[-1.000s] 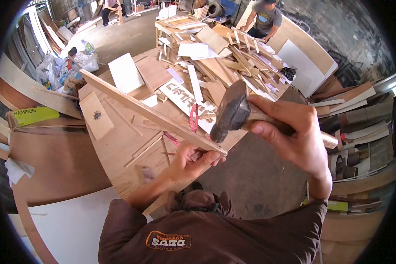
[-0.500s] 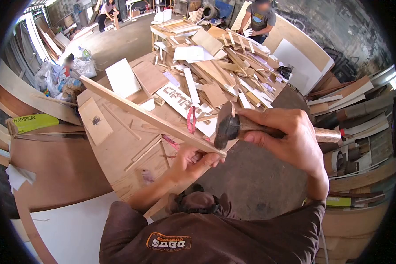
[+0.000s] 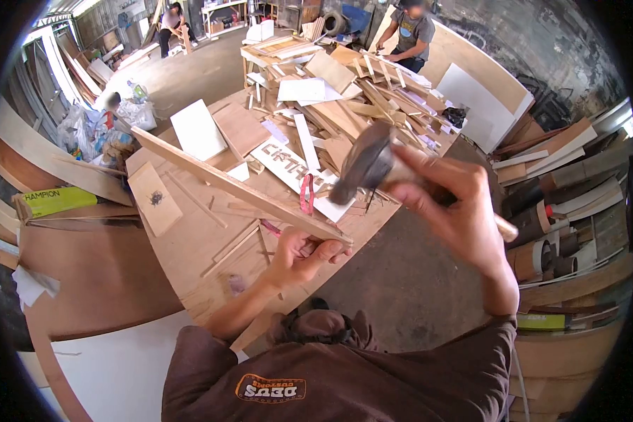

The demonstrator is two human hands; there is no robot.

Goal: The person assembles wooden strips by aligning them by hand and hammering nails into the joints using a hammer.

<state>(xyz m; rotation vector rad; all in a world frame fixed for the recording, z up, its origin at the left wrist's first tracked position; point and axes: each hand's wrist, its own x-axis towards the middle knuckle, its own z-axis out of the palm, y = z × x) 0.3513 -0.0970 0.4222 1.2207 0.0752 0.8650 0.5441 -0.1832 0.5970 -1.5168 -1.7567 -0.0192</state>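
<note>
A long narrow wooden strip (image 3: pixel 239 187) slants over the plywood table from upper left down to the centre. Its near end is gripped by my left hand (image 3: pixel 304 259), thumb on top and fingers curled below. My right hand (image 3: pixel 450 200) is wrapped round the wooden handle of a hammer (image 3: pixel 364 165). The dark hammer head hangs above and slightly right of the strip's near end, apart from it. Behind the strip, a red ribbon (image 3: pixel 307 193) lies near a white board with cut-out letters (image 3: pixel 286 166).
Scrap wood (image 3: pixel 373 98) is heaped on the table's far part. One person (image 3: pixel 411 39) stands behind it; another (image 3: pixel 170 29) sits at the far upper left. Plastic bags (image 3: pixel 84 130) lie at left. Curved boards (image 3: pixel 577 288) line the right side.
The hammer came down towards the strip's near end, then rose again with my right hand. My left hand and the strip's near end shifted slightly left. The standing person's arms moved.
</note>
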